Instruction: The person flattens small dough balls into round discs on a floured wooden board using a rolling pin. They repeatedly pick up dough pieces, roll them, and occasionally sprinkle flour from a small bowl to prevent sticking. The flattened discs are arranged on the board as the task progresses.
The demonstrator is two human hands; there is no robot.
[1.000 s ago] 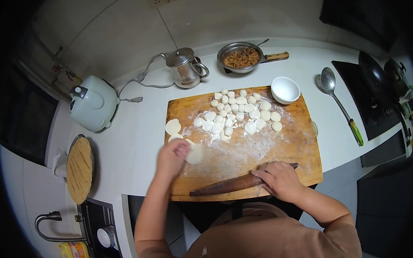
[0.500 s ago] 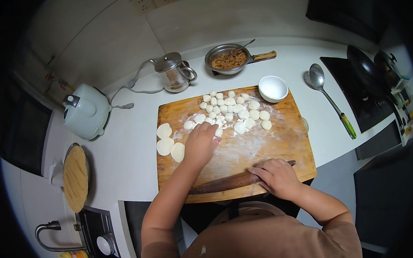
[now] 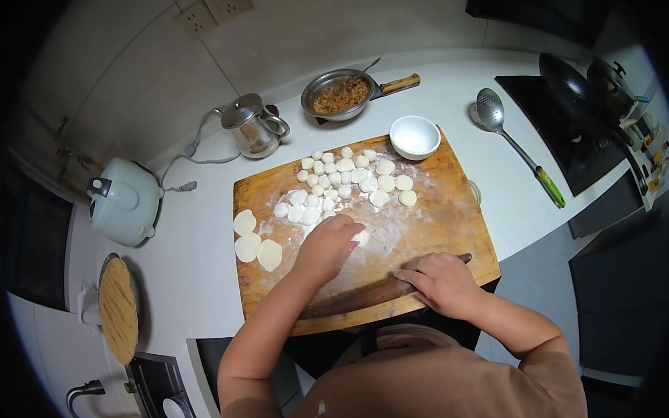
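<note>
My left hand (image 3: 327,247) is over the middle of the floured wooden board (image 3: 452,213), its fingers closed on a small white dough piece (image 3: 361,239) that shows past the fingertips. My right hand (image 3: 442,285) grips the right part of a dark wooden rolling pin (image 3: 357,297), which lies along the board's near edge. Several dough pieces (image 3: 343,177), some round and some flattened, are grouped on the far half of the board. Flat rolled dough wrappers (image 3: 269,255) lie at the board's left side.
Behind the board stand a white bowl (image 3: 415,137), a metal pan of brown filling (image 3: 340,99) and a steel kettle (image 3: 252,129). A slotted spoon (image 3: 517,138) lies right, beside the black cooktop (image 3: 565,136). At left are a pale green appliance (image 3: 126,202) and a round woven lid (image 3: 119,310).
My left hand has drawn back from the group of dough pieces toward the middle of the board, with a dough piece in its fingers. The right hand stays on the rolling pin.
</note>
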